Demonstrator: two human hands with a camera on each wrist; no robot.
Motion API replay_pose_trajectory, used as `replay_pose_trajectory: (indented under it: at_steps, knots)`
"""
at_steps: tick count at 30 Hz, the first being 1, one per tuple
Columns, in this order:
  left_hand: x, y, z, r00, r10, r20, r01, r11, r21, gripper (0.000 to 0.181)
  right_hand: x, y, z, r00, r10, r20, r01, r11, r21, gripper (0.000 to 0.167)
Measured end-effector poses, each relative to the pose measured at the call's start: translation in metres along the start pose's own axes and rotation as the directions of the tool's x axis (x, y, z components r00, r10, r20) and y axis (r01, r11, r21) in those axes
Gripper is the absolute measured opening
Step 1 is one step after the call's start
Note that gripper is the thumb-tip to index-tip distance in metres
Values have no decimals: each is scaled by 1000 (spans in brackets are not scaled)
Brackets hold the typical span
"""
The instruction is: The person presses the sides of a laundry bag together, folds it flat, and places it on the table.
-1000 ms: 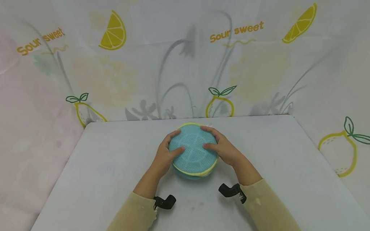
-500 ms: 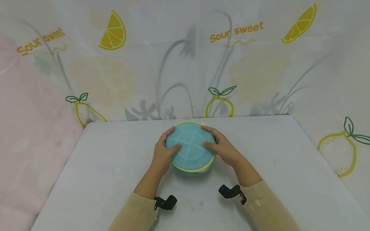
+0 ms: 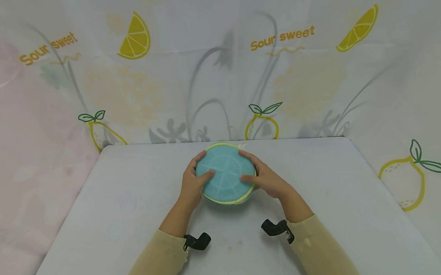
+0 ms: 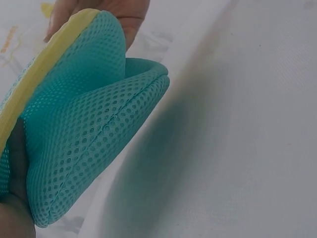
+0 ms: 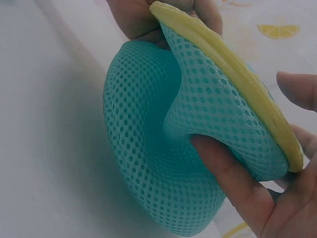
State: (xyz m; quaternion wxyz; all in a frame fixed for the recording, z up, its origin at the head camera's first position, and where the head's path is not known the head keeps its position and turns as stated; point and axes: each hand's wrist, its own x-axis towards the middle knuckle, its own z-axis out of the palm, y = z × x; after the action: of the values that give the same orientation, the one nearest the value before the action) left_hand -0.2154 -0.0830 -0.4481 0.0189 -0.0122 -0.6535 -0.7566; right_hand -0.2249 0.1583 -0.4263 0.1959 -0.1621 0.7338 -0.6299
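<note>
A round teal mesh laundry bag (image 3: 225, 174) with a yellow rim is held up off the table between both hands. My left hand (image 3: 192, 183) grips its left side, thumb over the top face and fingers round the edge. On the right side, my right hand (image 3: 269, 179) holds it the same way. From the right wrist view, a finger (image 5: 233, 178) presses into the bag's soft side below the yellow trim (image 5: 237, 74), and the wall folds inward there. The left wrist view shows the bag's lower mesh part (image 4: 94, 139) sagging and creased.
The white table (image 3: 133, 213) spreads out around and below the hands. A curtain (image 3: 207, 69) printed with lemons hangs along its back edge and sides. Black wrist-worn mounts (image 3: 198, 241) sit at both cuffs.
The bag has shifted slightly left and up in the head view, and its top face shows a little more fully. The left hand moved with it; the right thumb has slid a little lower on the face.
</note>
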Motion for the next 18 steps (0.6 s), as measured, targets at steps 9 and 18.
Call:
replay_pose_trajectory:
  at_steps: [9, 18]
  knots:
    - [1, -5, 0, 1000, -26, 15, 25, 999, 24, 69, 3, 6, 3, 998, -56, 36, 47, 976, 211, 87]
    - [-1, -8, 4, 998, -47, 52, 42, 994, 101, 69, 10, 6, 10, 987, -57, -150, 97, 958, 271, 78]
